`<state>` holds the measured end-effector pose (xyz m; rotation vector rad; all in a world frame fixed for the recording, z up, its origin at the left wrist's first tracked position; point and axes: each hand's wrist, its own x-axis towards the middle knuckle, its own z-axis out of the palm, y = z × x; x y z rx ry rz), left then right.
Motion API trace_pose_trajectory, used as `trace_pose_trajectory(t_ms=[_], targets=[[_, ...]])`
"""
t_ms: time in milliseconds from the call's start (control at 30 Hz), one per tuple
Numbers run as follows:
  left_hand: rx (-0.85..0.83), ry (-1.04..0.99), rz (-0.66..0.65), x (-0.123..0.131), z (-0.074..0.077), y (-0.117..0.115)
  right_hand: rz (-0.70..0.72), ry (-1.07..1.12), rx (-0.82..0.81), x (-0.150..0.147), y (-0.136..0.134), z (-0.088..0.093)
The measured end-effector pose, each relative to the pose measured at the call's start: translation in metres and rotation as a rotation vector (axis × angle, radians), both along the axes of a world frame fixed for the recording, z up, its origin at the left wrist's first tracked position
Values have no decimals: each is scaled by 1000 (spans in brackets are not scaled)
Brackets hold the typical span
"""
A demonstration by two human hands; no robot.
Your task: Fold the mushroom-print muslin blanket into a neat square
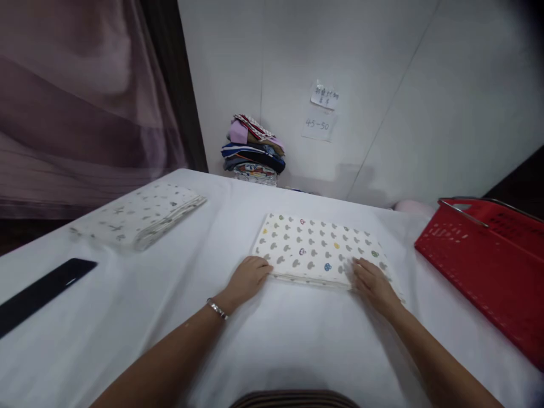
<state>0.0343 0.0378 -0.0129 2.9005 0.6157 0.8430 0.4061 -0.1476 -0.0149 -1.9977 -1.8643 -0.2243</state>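
Note:
A folded white cloth with small grey and coloured shapes (pixel 321 249) lies flat in the middle of the white table (pixel 272 340). My left hand (pixel 249 277), with a bracelet at the wrist, rests at the cloth's near left corner, fingers curled against its edge. My right hand (pixel 372 283) lies on the cloth's near right corner with fingers stretched flat over it.
A second folded patterned cloth (pixel 140 215) lies at the far left. A dark flat strip (pixel 40 294) sits at the left edge. A red plastic basket (pixel 488 266) stands at the right. A pile of folded clothes (pixel 254 150) sits against the back wall.

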Motion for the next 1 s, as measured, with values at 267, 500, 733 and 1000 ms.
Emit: trace_pose_trajectory(t_ms=[267, 500, 733, 1000], targets=[[-319, 15, 230, 3, 18, -3, -196, 114, -290, 28, 9, -19], [-236, 114, 374, 54, 45, 37, -197, 72, -303, 17, 54, 11], [-289, 255, 522, 63, 9, 63, -387, -57, -425, 43, 85, 11], [-324, 332, 515, 61, 15, 65, -420, -20, -456, 56, 81, 2]])
